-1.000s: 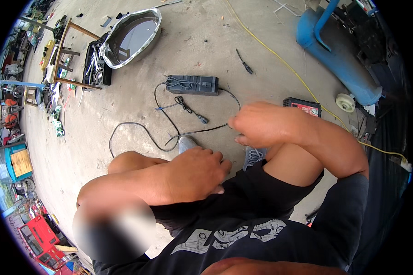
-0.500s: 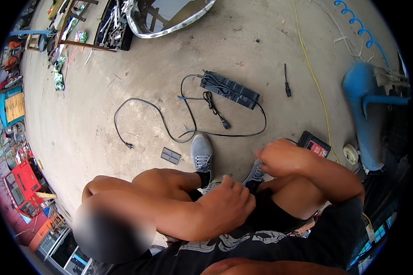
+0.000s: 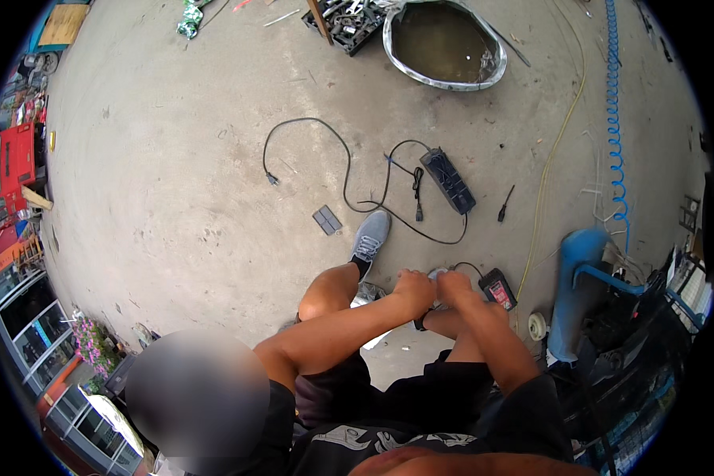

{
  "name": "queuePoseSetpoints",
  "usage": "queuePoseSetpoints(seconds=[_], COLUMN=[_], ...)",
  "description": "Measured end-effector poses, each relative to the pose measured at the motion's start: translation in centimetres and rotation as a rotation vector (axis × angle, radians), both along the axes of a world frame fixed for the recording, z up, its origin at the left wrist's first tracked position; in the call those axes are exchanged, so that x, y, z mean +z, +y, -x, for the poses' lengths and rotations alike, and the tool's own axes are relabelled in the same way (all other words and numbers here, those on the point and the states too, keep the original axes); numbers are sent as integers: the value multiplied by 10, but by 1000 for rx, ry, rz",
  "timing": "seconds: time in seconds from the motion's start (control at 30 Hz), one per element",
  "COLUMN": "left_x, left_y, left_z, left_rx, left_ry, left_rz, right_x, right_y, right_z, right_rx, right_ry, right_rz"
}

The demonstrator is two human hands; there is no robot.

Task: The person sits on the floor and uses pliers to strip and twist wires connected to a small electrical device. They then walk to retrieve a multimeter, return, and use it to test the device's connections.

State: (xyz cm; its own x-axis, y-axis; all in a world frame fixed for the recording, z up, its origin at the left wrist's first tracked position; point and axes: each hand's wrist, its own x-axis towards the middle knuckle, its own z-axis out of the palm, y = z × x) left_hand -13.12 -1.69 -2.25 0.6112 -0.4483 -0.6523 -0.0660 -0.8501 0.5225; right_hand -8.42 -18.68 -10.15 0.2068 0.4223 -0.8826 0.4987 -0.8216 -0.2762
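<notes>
My left hand (image 3: 415, 291) and my right hand (image 3: 454, 287) are close together above my right shoe, both with curled fingers. What they hold, if anything, is hidden by the hands. A thin black cable (image 3: 470, 265) runs from a small black box with a red label (image 3: 497, 290), like a charger, toward my right hand. Farther forward lies a long black ribbed box (image 3: 447, 181) with a black power cord (image 3: 349, 155) looped to its left, ending in a plug (image 3: 273, 179). A short bundled cord (image 3: 418, 194) lies beside the box.
A grey flat segmented piece (image 3: 326, 220) lies left of my left shoe (image 3: 370, 235). A short black cord (image 3: 505, 204) is on the right, near a yellow hose (image 3: 543, 190). A blue tank (image 3: 573, 293) stands at right. Ahead are a basin of murky water (image 3: 444, 44) and a tool crate (image 3: 349, 28).
My left hand has moved forward from near my lap to beside my right hand. The view has shifted, so the floor things appear smaller and displaced.
</notes>
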Motion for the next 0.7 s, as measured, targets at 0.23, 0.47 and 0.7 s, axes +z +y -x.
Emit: queuePoseSetpoints(seconds=[0.23, 0.47, 0.7], left_x=[59, 180, 217], left_y=[36, 121, 117], left_z=[80, 220, 412], left_rx=[707, 1555, 1682], left_ry=[26, -164, 222], left_rz=[247, -11, -192], right_x=[218, 224, 282], right_y=[40, -9, 4], right_z=[28, 23, -80], right_rx=[90, -547, -859], right_ry=[-124, 230, 12], right_rz=[-68, -82, 72])
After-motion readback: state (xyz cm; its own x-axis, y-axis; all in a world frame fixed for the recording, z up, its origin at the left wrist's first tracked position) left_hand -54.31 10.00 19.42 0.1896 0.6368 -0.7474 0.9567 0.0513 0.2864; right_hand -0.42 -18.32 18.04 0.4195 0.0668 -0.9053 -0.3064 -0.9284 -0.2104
